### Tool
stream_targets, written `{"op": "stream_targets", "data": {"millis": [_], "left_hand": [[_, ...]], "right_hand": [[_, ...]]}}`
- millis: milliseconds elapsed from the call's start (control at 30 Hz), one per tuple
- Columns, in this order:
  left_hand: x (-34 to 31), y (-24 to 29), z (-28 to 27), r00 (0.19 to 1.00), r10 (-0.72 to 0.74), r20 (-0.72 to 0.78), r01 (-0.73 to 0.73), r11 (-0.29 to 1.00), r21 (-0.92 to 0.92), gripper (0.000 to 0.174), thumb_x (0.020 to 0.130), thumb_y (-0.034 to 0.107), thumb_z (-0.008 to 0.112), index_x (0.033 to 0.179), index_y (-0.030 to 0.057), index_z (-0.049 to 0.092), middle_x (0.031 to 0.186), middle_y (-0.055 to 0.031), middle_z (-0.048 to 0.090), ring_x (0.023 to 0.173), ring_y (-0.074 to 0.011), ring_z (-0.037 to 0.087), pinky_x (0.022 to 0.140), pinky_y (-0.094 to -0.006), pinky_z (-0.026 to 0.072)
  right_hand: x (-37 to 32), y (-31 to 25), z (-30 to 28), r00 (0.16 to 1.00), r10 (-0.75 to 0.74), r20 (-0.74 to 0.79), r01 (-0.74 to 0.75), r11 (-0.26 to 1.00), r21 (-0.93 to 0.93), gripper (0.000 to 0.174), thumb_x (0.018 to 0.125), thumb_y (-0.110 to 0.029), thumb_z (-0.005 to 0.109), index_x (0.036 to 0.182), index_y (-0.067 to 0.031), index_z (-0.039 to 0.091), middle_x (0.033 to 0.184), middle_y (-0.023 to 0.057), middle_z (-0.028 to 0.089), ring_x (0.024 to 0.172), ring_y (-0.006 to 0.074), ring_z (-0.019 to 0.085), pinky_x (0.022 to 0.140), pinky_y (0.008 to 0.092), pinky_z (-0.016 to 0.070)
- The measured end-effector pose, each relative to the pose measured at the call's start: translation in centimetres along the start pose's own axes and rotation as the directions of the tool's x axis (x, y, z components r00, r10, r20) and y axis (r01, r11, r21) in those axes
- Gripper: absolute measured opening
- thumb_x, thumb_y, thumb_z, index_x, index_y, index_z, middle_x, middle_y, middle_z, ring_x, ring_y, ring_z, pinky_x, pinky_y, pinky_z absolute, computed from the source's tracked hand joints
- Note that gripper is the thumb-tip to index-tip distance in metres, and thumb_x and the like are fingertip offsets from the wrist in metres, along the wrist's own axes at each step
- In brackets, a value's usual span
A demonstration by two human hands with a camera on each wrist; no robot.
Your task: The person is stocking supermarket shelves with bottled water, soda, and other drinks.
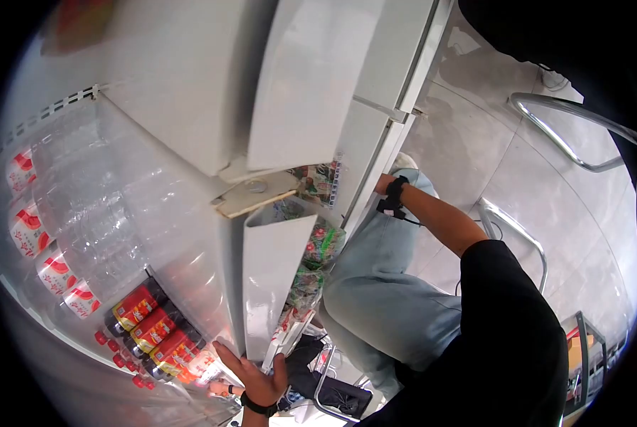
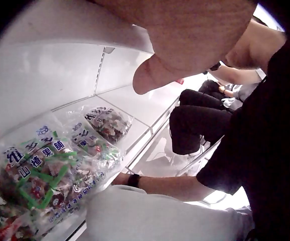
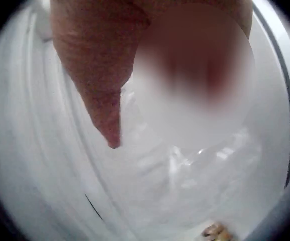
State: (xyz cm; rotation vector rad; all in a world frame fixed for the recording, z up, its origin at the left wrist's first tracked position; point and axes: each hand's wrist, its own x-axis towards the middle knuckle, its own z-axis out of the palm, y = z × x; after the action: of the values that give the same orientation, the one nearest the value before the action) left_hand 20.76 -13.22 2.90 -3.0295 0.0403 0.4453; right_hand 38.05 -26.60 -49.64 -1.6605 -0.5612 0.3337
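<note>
My left hand (image 1: 261,381), fingers extended and thumb apart, is beside the lower end of a white panel (image 1: 279,285) in the head view. It looms at the top of the left wrist view, above clear bags of wrapped sweets (image 2: 39,175); nothing shows in its grasp. My right hand (image 1: 384,183) is at the edge of a white cabinet (image 1: 382,78), its fingers hidden there. In the right wrist view that hand (image 3: 100,65) has one digit pointing down inside a whitish space with shiny clear plastic (image 3: 185,165); a blurred patch covers the other fingers.
Dark bottles with red labels (image 1: 151,331) and clear ones with red-white labels (image 1: 30,231) stand at the left. Metal-framed seats (image 1: 539,256) are on the tiled floor (image 1: 475,142). Another seated person's dark trousers (image 2: 200,123) show in the left wrist view.
</note>
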Motion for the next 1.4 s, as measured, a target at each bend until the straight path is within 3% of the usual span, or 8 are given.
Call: {"op": "stream_targets", "data": {"millis": [533, 600, 700, 767, 867, 967, 1167, 1400], "left_hand": [[0.2, -0.1, -0.1, 0.999, 0.044, -0.012, -0.044, 0.999, -0.004, 0.092, 0.093, 0.019, 0.063, 0.159, 0.0179, -0.001, 0.156, -0.0404, -0.001, 0.144, -0.0587, 0.006, 0.110, -0.0712, 0.0102], [0.3, 0.1, -0.1, 0.999, 0.037, -0.017, -0.038, 0.999, -0.028, 0.094, 0.091, 0.017, 0.065, 0.160, 0.0194, 0.001, 0.160, -0.0341, -0.002, 0.148, -0.0525, 0.004, 0.114, -0.0654, 0.0080], [0.3, -0.1, 0.1, 0.997, 0.068, -0.035, -0.067, 0.997, 0.022, 0.090, 0.094, 0.020, 0.062, 0.159, 0.0131, 0.001, 0.154, -0.0426, 0.005, 0.142, -0.0614, 0.011, 0.109, -0.0728, 0.0140], [0.4, 0.1, -0.1, 0.998, 0.063, -0.027, -0.061, 0.997, 0.039, 0.089, 0.094, 0.019, 0.063, 0.159, 0.0120, 0.002, 0.155, -0.0412, 0.006, 0.142, -0.0609, 0.013, 0.109, -0.0716, 0.0153], [1.1, 0.6, -0.5, 0.997, 0.073, -0.032, -0.071, 0.996, 0.044, 0.088, 0.093, 0.017, 0.063, 0.158, 0.0110, 0.004, 0.156, -0.0393, 0.008, 0.143, -0.0595, 0.014, 0.111, -0.0695, 0.0162], [1.4, 0.8, -0.4, 0.992, 0.097, -0.076, -0.095, 0.995, 0.031, 0.086, 0.091, 0.015, 0.064, 0.158, 0.0097, 0.010, 0.158, -0.0351, 0.011, 0.143, -0.0568, 0.016, 0.113, -0.0657, 0.0166], [1.8, 1.4, -0.9, 0.984, 0.108, -0.142, -0.110, 0.994, -0.009, 0.079, 0.085, 0.013, 0.068, 0.152, 0.0030, 0.027, 0.157, -0.0319, 0.020, 0.143, -0.0531, 0.021, 0.115, -0.0620, 0.0173], [1.5, 2.5, -2.4, 0.957, 0.052, -0.284, -0.097, 0.985, -0.146, 0.082, 0.079, 0.027, 0.073, 0.152, 0.0144, 0.037, 0.161, -0.0179, 0.024, 0.148, -0.0390, 0.020, 0.118, -0.0552, 0.0159]], "right_hand": [[1.7, 1.6, -2.3, 0.957, 0.241, -0.159, -0.269, 0.945, -0.186, 0.029, 0.090, -0.018, 0.055, 0.112, -0.0004, 0.060, 0.106, 0.0243, 0.060, 0.102, 0.0440, 0.059, 0.090, 0.0501, 0.0485], [1.5, 2.0, -2.1, 0.963, 0.210, -0.172, -0.242, 0.950, -0.197, 0.031, 0.091, -0.019, 0.054, 0.115, -0.0002, 0.058, 0.109, 0.0249, 0.059, 0.100, 0.0444, 0.060, 0.089, 0.0501, 0.0498], [1.7, 1.8, -2.2, 0.954, 0.257, -0.153, -0.287, 0.929, -0.233, 0.036, 0.091, -0.022, 0.054, 0.121, -0.0008, 0.055, 0.113, 0.0255, 0.058, 0.100, 0.0452, 0.060, 0.088, 0.0491, 0.0516], [1.7, 0.8, -3.2, 0.876, 0.480, -0.054, -0.477, 0.842, -0.253, 0.042, 0.089, -0.017, 0.057, 0.127, 0.0000, 0.050, 0.124, 0.0250, 0.054, 0.110, 0.0427, 0.058, 0.091, 0.0472, 0.0528], [0.7, -3.1, -6.0, 0.853, 0.504, -0.134, -0.521, 0.811, -0.266, 0.062, 0.079, -0.004, 0.064, 0.136, 0.0034, 0.041, 0.140, 0.0200, 0.046, 0.129, 0.0340, 0.047, 0.095, 0.0436, 0.0529], [-3.2, -2.0, -6.1, 0.922, 0.335, -0.194, -0.386, 0.835, -0.393, 0.049, 0.079, -0.012, 0.063, 0.126, -0.0038, 0.052, 0.121, 0.0199, 0.060, 0.101, 0.0392, 0.062, 0.089, 0.0467, 0.0534], [-10.8, -6.1, -12.2, 0.958, 0.215, 0.192, -0.114, 0.894, -0.433, 0.029, 0.082, -0.017, 0.060, 0.110, -0.0106, 0.065, 0.099, 0.0135, 0.068, 0.095, 0.0345, 0.065, 0.081, 0.0461, 0.0532], [-7.2, -27.9, -18.4, 0.963, -0.030, 0.266, 0.052, 0.996, -0.078, 0.023, 0.089, -0.014, 0.064, 0.110, -0.0082, 0.069, 0.101, 0.0097, 0.072, 0.086, 0.0245, 0.070, 0.076, 0.0370, 0.0549]]}}
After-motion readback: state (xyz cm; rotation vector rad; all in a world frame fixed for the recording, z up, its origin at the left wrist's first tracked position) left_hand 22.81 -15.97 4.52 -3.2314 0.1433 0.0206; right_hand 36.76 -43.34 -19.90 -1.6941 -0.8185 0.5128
